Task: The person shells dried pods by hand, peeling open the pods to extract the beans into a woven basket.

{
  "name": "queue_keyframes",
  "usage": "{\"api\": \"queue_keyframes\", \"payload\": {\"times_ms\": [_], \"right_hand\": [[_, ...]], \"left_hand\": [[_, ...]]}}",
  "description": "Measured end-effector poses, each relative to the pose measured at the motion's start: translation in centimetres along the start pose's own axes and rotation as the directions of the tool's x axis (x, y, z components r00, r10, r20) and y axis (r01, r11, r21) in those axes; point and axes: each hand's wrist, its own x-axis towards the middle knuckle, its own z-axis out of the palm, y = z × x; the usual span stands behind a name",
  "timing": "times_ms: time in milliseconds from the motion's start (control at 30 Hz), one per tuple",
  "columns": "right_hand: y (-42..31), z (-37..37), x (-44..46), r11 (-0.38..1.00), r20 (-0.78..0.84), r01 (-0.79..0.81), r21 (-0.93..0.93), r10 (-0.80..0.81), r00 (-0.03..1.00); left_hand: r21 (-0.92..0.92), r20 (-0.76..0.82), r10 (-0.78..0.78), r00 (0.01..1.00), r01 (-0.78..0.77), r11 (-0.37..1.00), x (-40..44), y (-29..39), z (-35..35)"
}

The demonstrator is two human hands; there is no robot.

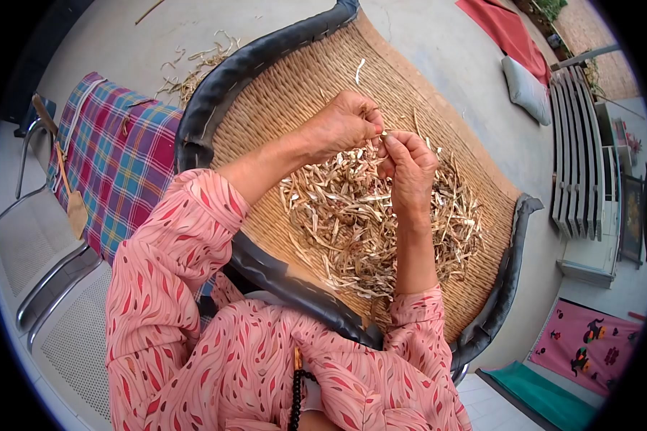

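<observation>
A woven tray (266, 100) with a dark padded rim lies in front of me, holding a heap of dry, pale brown pods (352, 215). Above the heap my left hand (345, 126) is closed, its fingers pinched on something small. Close beside it, my right hand (412, 167) is also closed, thumb against the fingers. The fingertips of both hands nearly meet around a small piece, perhaps a dry pod, too small to make out clearly.
Metal chairs (72, 345) stand at the left, with a plaid cloth (122, 158) over one. Dry scraps (194, 75) lie on the floor beyond the tray. At the right are a grey cushion (526, 90), stacked slatted panels (576, 154) and a pink cloth (586, 345).
</observation>
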Motion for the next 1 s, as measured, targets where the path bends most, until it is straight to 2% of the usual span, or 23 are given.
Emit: {"api": "queue_keyframes", "payload": {"times_ms": [67,133,200,267,300,367,433,467,500,567,600,700,733,767,833,867,967,1000], "right_hand": [[-0.3,0.2,-0.1,0.995,-0.031,0.013,-0.094,-0.016,0.999],[-0.1,0.3,-0.2,0.964,-0.049,0.076,-0.256,-0.091,0.995],[0.6,0.3,0.0,0.862,-0.034,0.18,-0.474,-0.222,0.974],[0.7,0.5,0.0,0.789,-0.026,0.246,-0.564,-0.314,0.949],[0.8,0.6,0.0,0.746,-0.018,0.276,-0.606,-0.359,0.933],[1.0,0.2,0.2,0.836,-0.038,0.203,-0.51,-0.258,0.965],[0.8,0.1,0.2,0.925,-0.034,0.134,-0.356,-0.157,0.987],[0.4,0.2,0.2,0.963,-0.019,0.101,-0.249,-0.109,0.994],[0.0,0.3,0.1,0.988,0.001,0.062,-0.14,-0.062,0.998],[-0.3,0.3,0.3,0.995,0.031,0.021,-0.101,-0.017,0.999],[-0.5,0.4,0.2,0.997,0.045,-0.004,-0.081,0.008,0.999],[-1.2,1.6,-0.1,0.998,0.099,0.007,-0.064,-0.001,0.995],[-1.0,1.5,0.1,0.999,0.124,0.022,-0.03,-0.018,0.992],[-1.3,1.6,0.1,0.999,0.075,0.023,-0.045,-0.019,0.997],[-0.7,0.2,0.4,0.944,0.048,0.081,-0.32,-0.069,0.996],[0.0,-0.5,0.4,0.88,0.045,0.096,-0.465,-0.085,0.995],[3.6,-2.5,-0.2,0.545,0.334,0.304,-0.782,-0.046,0.942],[4.0,-2.0,-0.9,0.389,0.334,0.313,-0.866,-0.015,0.943]], "left_hand": [[0.074,-0.044,-0.013,0.999,0.016,0.997,-0.2,0.3,0.3],[0.299,-0.047,0.177,0.983,-0.155,0.942,0.1,-0.8,0.1],[0.507,-0.024,0.314,0.949,-0.259,0.822,0.1,-1.2,0.1],[0.686,0.006,0.398,0.917,-0.293,0.665,-0.2,-1.0,0.3],[0.638,-0.008,0.391,0.92,-0.296,0.711,-0.2,-1.1,0.3],[0.532,-0.035,0.374,0.927,-0.3,0.792,-0.2,-1.3,0.5],[0.23,-0.111,0.115,0.987,-0.087,0.969,0.2,-1.3,0.4],[0.063,-0.114,-0.023,0.993,0.031,0.998,0.4,-1.3,0.4],[0.003,-0.132,-0.052,0.99,0.052,0.999,0.4,-1.0,0.5],[-0.12,-0.164,-0.116,0.98,0.097,0.988,0.2,-0.5,0.5],[-0.102,-0.177,-0.157,0.972,0.141,0.985,0.2,-0.2,0.5],[-0.428,-0.353,-0.287,0.89,0.119,0.896,0.3,-0.6,1.5],[-0.542,-0.212,-0.301,0.93,0.144,0.828,0.6,-0.9,0.2],[-0.606,-0.245,-0.344,0.906,0.134,0.784,0.9,-1.1,0.0],[-0.719,-0.301,-0.431,0.851,0.094,0.688,1.0,0.2,-0.2],[-0.739,-0.276,-0.385,0.881,0.062,0.671,1.2,0.2,-0.7],[-0.749,-0.301,-0.355,0.885,0.011,0.663,1.4,1.4,-0.9],[-0.716,-0.318,-0.339,0.885,0.009,0.698,1.3,1.7,-0.9]]}}
